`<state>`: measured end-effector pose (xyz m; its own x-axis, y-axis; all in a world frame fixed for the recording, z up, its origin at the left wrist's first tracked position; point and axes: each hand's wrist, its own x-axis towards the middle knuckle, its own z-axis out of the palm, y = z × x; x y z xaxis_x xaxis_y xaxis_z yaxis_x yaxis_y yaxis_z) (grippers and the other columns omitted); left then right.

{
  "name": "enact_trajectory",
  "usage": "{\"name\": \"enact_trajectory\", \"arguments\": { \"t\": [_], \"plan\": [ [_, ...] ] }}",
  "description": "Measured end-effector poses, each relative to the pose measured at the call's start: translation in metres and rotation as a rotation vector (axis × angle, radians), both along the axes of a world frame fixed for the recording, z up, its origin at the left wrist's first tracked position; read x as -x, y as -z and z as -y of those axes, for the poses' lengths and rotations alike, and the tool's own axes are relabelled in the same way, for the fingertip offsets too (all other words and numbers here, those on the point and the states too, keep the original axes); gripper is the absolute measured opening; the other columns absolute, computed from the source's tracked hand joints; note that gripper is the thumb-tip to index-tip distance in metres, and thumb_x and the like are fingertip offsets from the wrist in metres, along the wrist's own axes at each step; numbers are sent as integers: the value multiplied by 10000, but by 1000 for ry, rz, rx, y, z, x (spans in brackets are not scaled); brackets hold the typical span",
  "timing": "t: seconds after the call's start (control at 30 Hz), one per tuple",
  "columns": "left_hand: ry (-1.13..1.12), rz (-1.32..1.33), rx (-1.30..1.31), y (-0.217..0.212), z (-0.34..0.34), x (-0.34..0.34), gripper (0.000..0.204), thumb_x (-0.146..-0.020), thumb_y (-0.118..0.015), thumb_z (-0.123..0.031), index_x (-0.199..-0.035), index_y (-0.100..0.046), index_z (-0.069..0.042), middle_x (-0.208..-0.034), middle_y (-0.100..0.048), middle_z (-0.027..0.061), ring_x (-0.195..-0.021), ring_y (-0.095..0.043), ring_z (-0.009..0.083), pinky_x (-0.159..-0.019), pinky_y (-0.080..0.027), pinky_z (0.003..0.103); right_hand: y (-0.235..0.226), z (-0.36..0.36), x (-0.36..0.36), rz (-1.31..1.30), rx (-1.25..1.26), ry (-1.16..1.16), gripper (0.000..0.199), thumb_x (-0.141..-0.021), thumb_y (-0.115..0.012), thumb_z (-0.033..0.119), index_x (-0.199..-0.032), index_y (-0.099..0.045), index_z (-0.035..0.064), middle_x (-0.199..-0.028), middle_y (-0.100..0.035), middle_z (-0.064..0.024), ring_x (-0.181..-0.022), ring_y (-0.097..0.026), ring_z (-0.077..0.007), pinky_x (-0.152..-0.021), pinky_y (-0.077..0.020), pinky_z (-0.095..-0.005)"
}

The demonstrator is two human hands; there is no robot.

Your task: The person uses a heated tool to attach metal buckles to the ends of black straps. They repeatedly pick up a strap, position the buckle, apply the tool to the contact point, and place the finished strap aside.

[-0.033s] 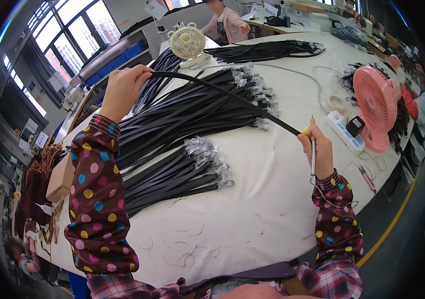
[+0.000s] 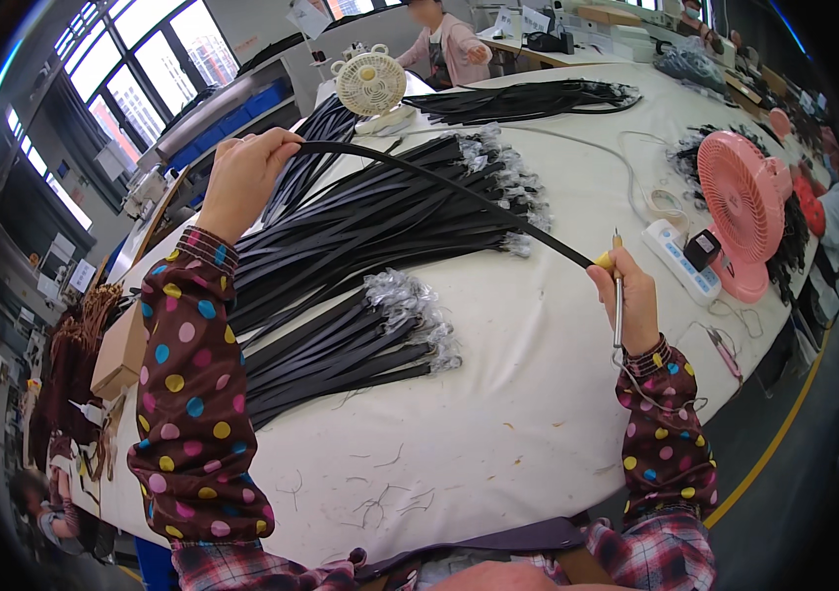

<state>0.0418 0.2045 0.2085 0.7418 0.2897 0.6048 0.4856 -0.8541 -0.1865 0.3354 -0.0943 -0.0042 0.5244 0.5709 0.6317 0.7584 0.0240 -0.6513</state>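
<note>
From my remote seat I'm looking down on the white table (image 2: 538, 414), which is filling most of the view. Across its far left a big pile of black straps (image 2: 341, 222) is spreading, with clear wrapping (image 2: 528, 192) bunching at its right ends. A smaller strap bundle (image 2: 321, 360) is lying nearer to me, and on the right a pink fan (image 2: 740, 197) is standing just beside a white power strip (image 2: 680, 261).

The held strap (image 2: 459, 187) is running through the air above the big pile, bowing slightly between the hands. My left hand (image 2: 242, 182) is gripping it at the upper left, fingers folded closed. My right hand (image 2: 631, 295) is holding a slim pen-like tool (image 2: 618, 310) in a narrow grip, the strap's other end meeting the fingertips; I'm not managing to tell whether they are clamping it too.

For good work I'm wanting the strap untwisted and evenly taut, the left hand anchoring. I'm judging that the tool's thin tip, pointing away, needs steering clear of fingers, and that its cable (image 2: 619, 361) needs slack. Thread scraps (image 2: 375, 504) are littering the near tabletop, so I'm favouring working above them.
</note>
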Motion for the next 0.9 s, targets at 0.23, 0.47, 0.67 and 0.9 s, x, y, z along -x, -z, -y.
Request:
{"name": "enact_trajectory", "arguments": {
  "t": [0.23, 0.47, 0.67, 0.9],
  "plan": [
    [60, 57, -95, 9, -1, 5, 155, -919, -606, -257, -962, -667, -120, -753, -640, 65, -747, -610, 254, -844, -413, 378, -1, 0, 1, -40, -29, 50, 204, -889, -702, 194, -879, -570, 39, -584, -522, -59, -490, -477, -184, -487, -381, -293],
    [-198, 52, -16, 21, -24, 79, 190, -929, -607, -270, -962, -634, -85, -735, -645, 80, -698, -634, 258, -624, -472, 348, -6, 6, -4, -107, -128, -26, 195, -877, -712, 147, -927, -567, 26, -652, -580, -64, -546, -520, -148, -531, -414, -250],
    [-89, 381, 966, 70, 28, 105, 240, -1029, -460, -252, -908, -509, -51, -661, -511, -17, -445, -427, 40, -417, -367, 190, -29, 14, 19, -116, -110, -28, 192, -882, -706, 129, -942, -555, 26, -746, -646, -60, -616, -565, -92, -576, -442, -222],
    [237, 232, 1461, 150, 156, -1, 475, -938, -587, -122, -1343, -370, -1, -1060, -565, 32, -710, -475, 46, -615, -434, 193, -54, -23, 72, -598, -398, -298, 215, -924, -663, 165, -1003, -493, 60, -834, -670, -48, -675, -533, -45, -577, -410, -177]
  ]
}}
